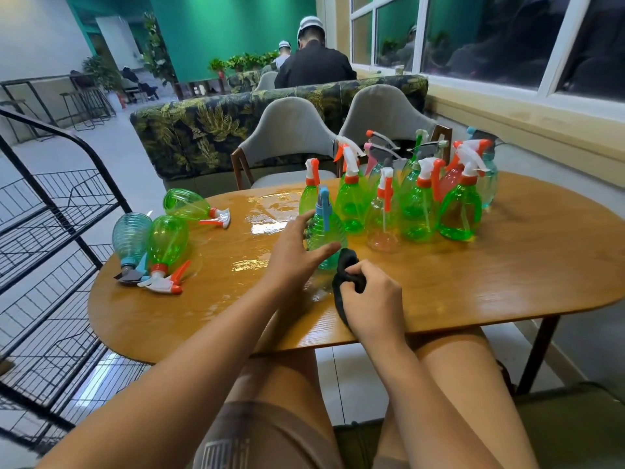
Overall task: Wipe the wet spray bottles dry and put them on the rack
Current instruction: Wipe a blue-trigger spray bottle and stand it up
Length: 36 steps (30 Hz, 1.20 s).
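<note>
A green ribbed spray bottle with a blue trigger head (326, 228) stands upright on the wet wooden table (507, 286). My left hand (297, 255) curls around its left side, thumb across the front. My right hand (370, 306) grips a bunched black cloth (348, 269) just right of the bottle's base. Several upright green, pink and blue spray bottles (419, 204) crowd the far right of the table. Three bottles lie on their sides at the left: a green one (189, 204), another green one (167, 242) and a blue ribbed one (130, 236).
A black wire rack (50, 252) with mesh shelves stands left of the table. Water pools (267, 228) shine on the tabletop's middle. Two grey chairs (294, 133) and a leaf-patterned sofa sit behind the table. A window wall runs along the right. People sit in the background.
</note>
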### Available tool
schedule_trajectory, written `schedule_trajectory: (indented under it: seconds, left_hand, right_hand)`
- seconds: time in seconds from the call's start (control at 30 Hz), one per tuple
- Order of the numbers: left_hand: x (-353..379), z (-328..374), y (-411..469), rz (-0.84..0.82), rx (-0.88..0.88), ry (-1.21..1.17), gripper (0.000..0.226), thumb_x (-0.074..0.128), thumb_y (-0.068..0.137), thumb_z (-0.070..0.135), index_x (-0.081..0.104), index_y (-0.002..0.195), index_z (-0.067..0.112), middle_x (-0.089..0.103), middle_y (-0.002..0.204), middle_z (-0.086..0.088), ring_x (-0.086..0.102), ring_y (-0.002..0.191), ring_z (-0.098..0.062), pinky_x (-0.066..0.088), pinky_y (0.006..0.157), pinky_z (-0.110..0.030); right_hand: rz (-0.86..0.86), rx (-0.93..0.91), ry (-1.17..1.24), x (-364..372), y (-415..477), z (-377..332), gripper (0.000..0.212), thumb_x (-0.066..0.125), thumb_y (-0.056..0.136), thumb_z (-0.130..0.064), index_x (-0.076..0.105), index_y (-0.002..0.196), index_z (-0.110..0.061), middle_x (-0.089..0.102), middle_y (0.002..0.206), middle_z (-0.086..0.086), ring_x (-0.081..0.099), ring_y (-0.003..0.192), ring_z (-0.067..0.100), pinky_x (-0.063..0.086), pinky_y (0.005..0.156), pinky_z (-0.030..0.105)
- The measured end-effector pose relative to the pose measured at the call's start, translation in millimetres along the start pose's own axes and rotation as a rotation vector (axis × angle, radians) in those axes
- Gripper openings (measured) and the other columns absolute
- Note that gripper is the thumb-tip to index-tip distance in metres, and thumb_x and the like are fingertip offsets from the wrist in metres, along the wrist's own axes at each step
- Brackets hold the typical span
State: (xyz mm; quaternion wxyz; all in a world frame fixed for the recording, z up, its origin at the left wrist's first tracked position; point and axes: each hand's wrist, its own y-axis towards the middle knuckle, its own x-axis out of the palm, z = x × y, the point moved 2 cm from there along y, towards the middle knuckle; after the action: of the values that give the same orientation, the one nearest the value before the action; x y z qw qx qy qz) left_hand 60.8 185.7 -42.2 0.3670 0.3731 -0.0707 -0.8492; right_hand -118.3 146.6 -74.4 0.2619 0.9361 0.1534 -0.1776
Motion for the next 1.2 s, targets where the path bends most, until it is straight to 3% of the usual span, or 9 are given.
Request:
schedule_trajectory:
  seconds: [0.2,0.37,0.53,0.73,0.97,1.2]
  left_hand:
    - [19,5,20,-0.015,-0.009,0.001,0.089,0.086,0.083,0.054,0.04,0.157,0.035,0.055,0.151,0.0,0.056,0.132,-0.016,0.052,0.106,-0.041]
    - [32,4,34,-0.023,-0.058,0.0,0.092,0.087,0.08,0.056,0.042,0.156,0.029,0.057,0.147,-0.002,0.056,0.133,-0.019,0.053,0.106,-0.041]
    - [28,-7,29,-0.051,-0.091,-0.013,0.096,0.09,0.078,0.055,0.043,0.156,0.022,0.058,0.143,-0.002,0.059,0.126,-0.017,0.052,0.098,-0.033]
    - [-23,-43,13,0.039,-0.119,0.064,0.076,0.088,0.085,0.043,0.051,0.148,0.022,0.059,0.138,0.001,0.061,0.119,-0.015,0.057,0.099,-0.041]
    - [-111,-71,4,0.149,-0.172,0.338,0.06,0.086,0.088,0.026,0.057,0.14,0.015,0.058,0.133,-0.005,0.059,0.119,-0.022,0.054,0.099,-0.04]
    - [-177,-98,4,0.233,-0.25,0.711,0.079,0.092,0.079,0.038,0.053,0.147,0.024,0.049,0.148,-0.011,0.048,0.136,-0.033,0.05,0.109,-0.054]
  right_hand:
    - [-0.021,0.001,-0.009,1,0,2,0.015,0.072,0.084,-0.009,0.069,0.092,-0.022,0.069,0.089,-0.005,0.06,0.083,0.015,0.055,0.073,0.038]
    - [-0.036,-0.007,-0.013,1,0,2,0.015,0.071,0.086,-0.01,0.07,0.095,-0.022,0.069,0.09,-0.005,0.061,0.084,0.014,0.056,0.072,0.035]
    - [-0.05,-0.01,-0.022,2,0,2,0.014,0.071,0.086,-0.01,0.07,0.095,-0.022,0.069,0.091,-0.004,0.061,0.084,0.014,0.053,0.069,0.029]
    - [-0.065,-0.061,-0.026,5,0,2,0.016,0.069,0.083,-0.007,0.069,0.091,-0.022,0.067,0.088,-0.007,0.059,0.081,0.014,0.051,0.069,0.034]
    - [-0.094,-0.094,-0.031,10,-4,-3,0.016,0.07,0.086,-0.007,0.071,0.094,-0.021,0.068,0.09,-0.007,0.061,0.084,0.013,0.053,0.072,0.035]
    - [-0.104,-0.111,-0.051,13,-5,-6,0.016,0.071,0.087,-0.008,0.072,0.097,-0.021,0.069,0.092,-0.008,0.06,0.084,0.011,0.052,0.071,0.029]
